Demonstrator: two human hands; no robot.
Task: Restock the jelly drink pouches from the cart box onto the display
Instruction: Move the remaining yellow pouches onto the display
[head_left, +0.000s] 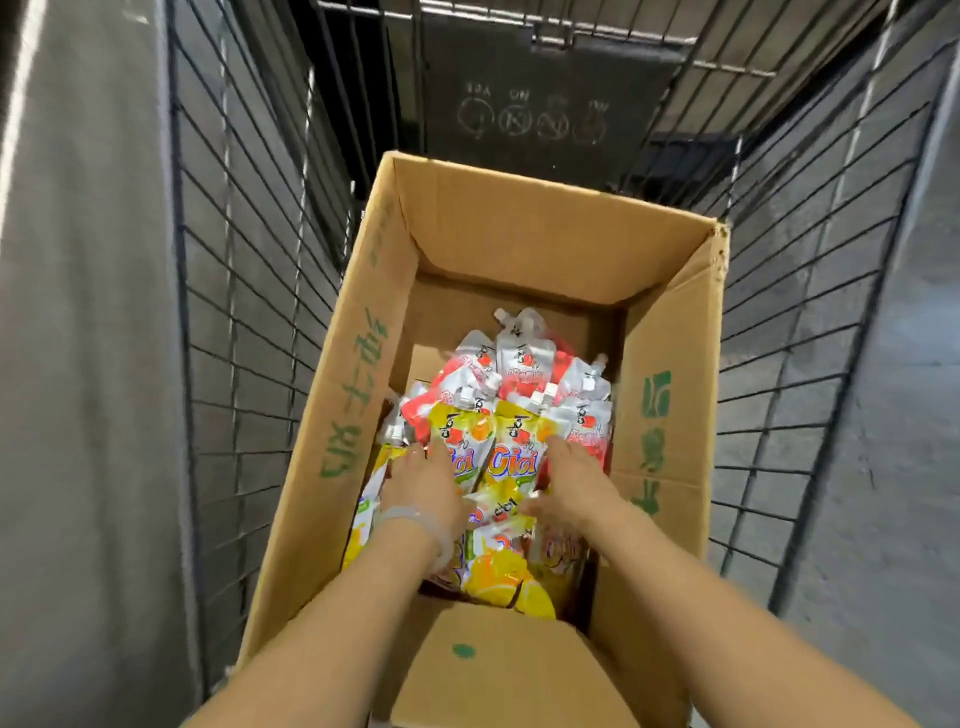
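Left hand (423, 480) and right hand (574, 480) palm-down on pouches (511, 462) in box (524, 244), fingers hidden, grip unclear; "Gigi" printed on yellow ones.

One head-worn camera looks steeply down and forward, close over an open cardboard box (519, 249) in a wire cart (249, 291). Forearms enter from the frame's bottom edge.

I'm looking down into a wire cart (249, 291) holding an open cardboard box (660, 364) with green print on its flaps. Yellow and red jelly drink pouches (511, 410) lie heaped inside. My left hand (423, 483) and right hand (574, 480) rest on the heap, flanking two yellow pouches (511, 457). A pale bracelet (415, 522) circles my left wrist.
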